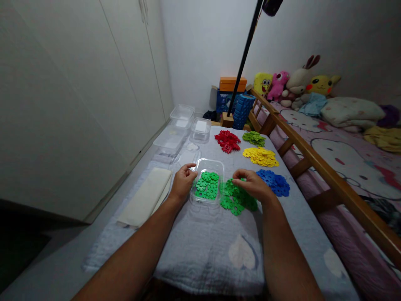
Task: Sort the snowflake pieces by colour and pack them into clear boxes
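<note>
A clear plastic box [219,165] stands on the grey quilt, partly filled with green snowflake pieces [207,186]. My left hand [183,182] grips the box's left rim with curled fingers. Right of the box lies a loose pile of green pieces [235,201]. My right hand [252,184] rests on that pile, fingers pinched together on green pieces. Blue pieces [275,182] lie just right of that hand.
Piles of yellow [260,156], red [227,140] and light green [254,138] pieces lie farther back. Several empty clear boxes [181,115] and a folded white cloth [147,196] sit at the left. A wooden bed rail [316,161] runs along the right; a black pole [242,62] stands behind.
</note>
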A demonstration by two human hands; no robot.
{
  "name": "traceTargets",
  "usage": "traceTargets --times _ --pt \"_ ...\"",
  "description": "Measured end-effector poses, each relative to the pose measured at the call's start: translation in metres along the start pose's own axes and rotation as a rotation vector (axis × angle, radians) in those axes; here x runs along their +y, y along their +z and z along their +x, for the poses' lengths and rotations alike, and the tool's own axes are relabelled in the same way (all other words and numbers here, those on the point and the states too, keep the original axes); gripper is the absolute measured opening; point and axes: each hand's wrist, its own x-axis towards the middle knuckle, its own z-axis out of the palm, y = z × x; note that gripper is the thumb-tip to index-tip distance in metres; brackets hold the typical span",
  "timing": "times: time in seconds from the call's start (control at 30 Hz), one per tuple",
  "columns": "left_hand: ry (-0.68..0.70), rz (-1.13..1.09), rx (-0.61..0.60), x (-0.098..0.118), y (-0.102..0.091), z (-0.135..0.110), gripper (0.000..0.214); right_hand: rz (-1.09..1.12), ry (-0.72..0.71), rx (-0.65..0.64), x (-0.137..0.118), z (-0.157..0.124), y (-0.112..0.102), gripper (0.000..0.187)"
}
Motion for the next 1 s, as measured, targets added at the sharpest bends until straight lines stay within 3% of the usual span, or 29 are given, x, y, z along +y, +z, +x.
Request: traceTargets --times 0.1,0.2,0.3,0.4,0.53,0.67,0.83,1.0 --pt "0.002 -0.002 -0.005 0.000 0.000 0.000 0.045 0.073 -0.028 0.156 -0.007 0.000 -0.001 0.019" --pt "0.003 -0.006 -0.023 -0.001 0.000 0.000 0.046 0.090 -0.079 0.244 -0.021 0.003 0.016 0.017" --pt "-0.005 -0.014 -0.039 -0.002 0.000 0.001 0.047 -0.001 -0.140 0.161 -0.038 0.006 0.043 0.009" --pt "-0.001 -0.015 -0.040 -0.002 0.000 0.001 0.047 -0.218 -0.185 0.090 -0.051 0.008 0.064 0.013" --pt "0.006 -0.010 -0.039 0.000 0.000 0.001 0.046 -0.406 -0.210 -0.066 -0.057 0.009 0.077 0.011" --pt "0.010 -0.013 -0.037 0.003 0.000 -0.001 0.044 -0.448 -0.217 -0.097 -0.054 0.009 0.084 0.014" --pt "-0.003 -0.034 -0.044 0.003 0.001 -0.001 0.045 -0.399 -0.241 0.016 -0.047 0.009 0.076 0.015" --pt "-0.013 -0.030 -0.057 0.002 0.001 0.001 0.045 -0.363 -0.158 0.197 -0.027 0.004 0.033 0.016"
